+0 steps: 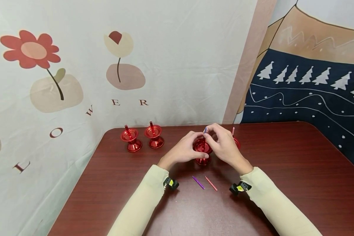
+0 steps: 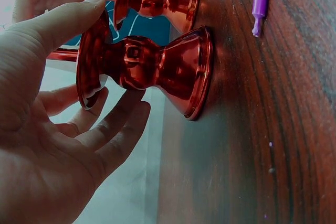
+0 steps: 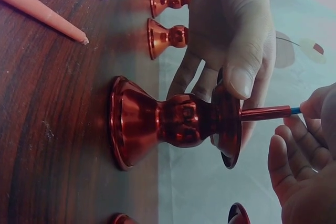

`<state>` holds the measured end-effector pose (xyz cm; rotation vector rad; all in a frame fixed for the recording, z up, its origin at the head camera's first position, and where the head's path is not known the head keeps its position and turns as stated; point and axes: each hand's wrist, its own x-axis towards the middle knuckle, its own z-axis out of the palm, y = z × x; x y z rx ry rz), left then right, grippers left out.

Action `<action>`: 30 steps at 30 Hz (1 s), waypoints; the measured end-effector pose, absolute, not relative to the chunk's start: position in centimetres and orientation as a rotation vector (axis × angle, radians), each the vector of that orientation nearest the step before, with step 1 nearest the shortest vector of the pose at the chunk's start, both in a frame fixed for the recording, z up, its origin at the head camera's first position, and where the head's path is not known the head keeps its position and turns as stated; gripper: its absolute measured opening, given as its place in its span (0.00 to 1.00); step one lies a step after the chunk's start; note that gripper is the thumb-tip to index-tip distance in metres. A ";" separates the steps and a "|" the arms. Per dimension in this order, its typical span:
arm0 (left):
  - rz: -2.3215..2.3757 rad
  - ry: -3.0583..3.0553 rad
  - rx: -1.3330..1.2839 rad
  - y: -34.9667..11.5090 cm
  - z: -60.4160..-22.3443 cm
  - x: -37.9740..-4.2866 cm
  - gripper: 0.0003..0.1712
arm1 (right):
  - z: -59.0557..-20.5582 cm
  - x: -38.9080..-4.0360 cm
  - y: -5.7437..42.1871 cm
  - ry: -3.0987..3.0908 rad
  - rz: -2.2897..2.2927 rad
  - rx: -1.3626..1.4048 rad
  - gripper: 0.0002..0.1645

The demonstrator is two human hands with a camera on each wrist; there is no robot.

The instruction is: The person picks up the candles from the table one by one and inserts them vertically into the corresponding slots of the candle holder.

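Observation:
A shiny red metal candle holder [image 1: 203, 161] stands upright on the table, with a dish and a thin tube rising from its middle. My left hand [image 1: 183, 148] grips it by the dish, thumb over the rim and fingers round the far side, as the left wrist view shows. At the top of the tube, my right hand [image 1: 225, 144] pinches a thin blue candle [image 3: 296, 110] between thumb and fingertips. The blue candle's lower end meets the tube's mouth; most of it is hidden by the fingers.
Two more red holders [image 1: 131, 135] [image 1: 154, 131] stand at the back left. Partly hidden behind my right hand is another holder [image 1: 237, 143] with a pink candle [image 1: 233, 131] in it. A purple candle [image 1: 198, 182] and a loose pink candle [image 1: 211, 183] lie between my forearms.

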<state>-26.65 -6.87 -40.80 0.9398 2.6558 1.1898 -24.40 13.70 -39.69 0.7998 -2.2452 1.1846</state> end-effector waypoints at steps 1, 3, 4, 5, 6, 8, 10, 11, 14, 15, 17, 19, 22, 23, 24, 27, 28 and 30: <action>1.191 2.656 0.942 -6.9 -40.8 -26.6 0.49 | -39.7 -24.4 13.7 -2.251 1.181 0.801 0.05; 1.193 2.655 0.946 -6.8 -40.7 -26.6 0.49 | -39.6 -24.4 13.8 -2.268 1.172 0.800 0.05; 1.194 2.654 0.945 -6.8 -40.7 -26.6 0.49 | -39.5 -24.4 13.8 -2.276 1.168 0.799 0.05; 1.197 2.653 0.942 -6.8 -40.7 -26.6 0.49 | -39.5 -24.4 13.8 -2.281 1.163 0.799 0.05; 1.195 2.654 0.940 -6.8 -40.6 -26.5 0.49 | -39.4 -24.3 13.8 -2.288 1.160 0.799 0.05; 1.191 2.656 0.938 -6.8 -40.6 -26.5 0.49 | -39.3 -24.3 13.8 -2.298 1.154 0.800 0.05; 1.190 2.656 0.941 -6.8 -40.6 -26.6 0.50 | -39.2 -24.3 13.8 -2.305 1.147 0.806 0.05; 1.188 2.658 0.944 -6.8 -40.6 -26.6 0.50 | -39.2 -24.3 13.9 -2.309 1.144 0.809 0.05; 1.185 2.664 0.951 -6.8 -40.7 -26.6 0.50 | -39.2 -24.2 13.8 -2.319 1.135 0.815 0.05; 1.182 2.664 0.952 -6.8 -40.8 -26.7 0.50 | -39.2 -24.2 13.8 -2.321 1.132 0.816 0.04; 1.173 2.666 0.952 -6.8 -40.8 -26.7 0.50 | -39.2 -24.2 13.9 -2.322 1.132 0.814 0.05; 1.174 2.660 0.949 -6.9 -40.7 -26.7 0.50 | -39.3 -24.3 13.9 -2.321 1.137 0.813 0.05; 1.177 2.636 0.944 -7.3 -40.6 -26.8 0.50 | -39.3 -24.3 13.9 -2.320 1.151 0.814 0.05; 1.181 2.624 0.943 -7.5 -40.5 -26.9 0.50 | -39.3 -24.3 14.0 -2.321 1.157 0.813 0.06; 1.188 2.611 0.942 -7.7 -40.5 -26.9 0.50 | -39.3 -24.3 14.0 -2.322 1.163 0.814 0.06; 1.193 2.582 0.940 -8.1 -40.3 -27.0 0.50 | -39.2 -24.2 14.2 -2.319 1.181 0.814 0.10; 1.192 2.577 0.937 -8.2 -40.2 -27.0 0.50 | -39.2 -24.2 14.3 -2.317 1.188 0.812 0.11; 1.181 2.576 0.927 -8.2 -40.2 -27.0 0.49 | -39.0 -24.2 14.4 -2.308 1.201 0.808 0.13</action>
